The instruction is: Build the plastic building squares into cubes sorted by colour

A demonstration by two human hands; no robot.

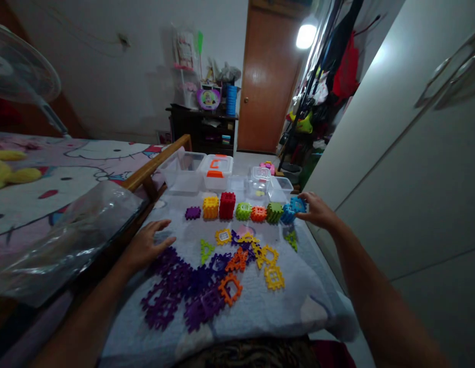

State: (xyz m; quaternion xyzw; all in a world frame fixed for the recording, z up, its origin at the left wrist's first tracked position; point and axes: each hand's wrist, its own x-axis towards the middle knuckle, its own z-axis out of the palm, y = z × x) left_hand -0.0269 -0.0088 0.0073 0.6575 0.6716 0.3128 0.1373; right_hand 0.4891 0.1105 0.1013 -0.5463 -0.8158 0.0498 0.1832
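Observation:
My left hand lies flat and open on a pale blanket, just left of a heap of purple interlocking tiles. My right hand reaches to the far right and is closed on a blue tile cube. That cube ends a row of cubes: yellow, red, light green, orange and dark green. A flat purple tile lies at the row's left end. Loose yellow, orange and green tiles are scattered in the middle.
Several clear plastic boxes stand beyond the row. A bed with a wooden rail and a clear plastic bag is at the left. White wardrobe doors stand close on the right. A brown door is at the back.

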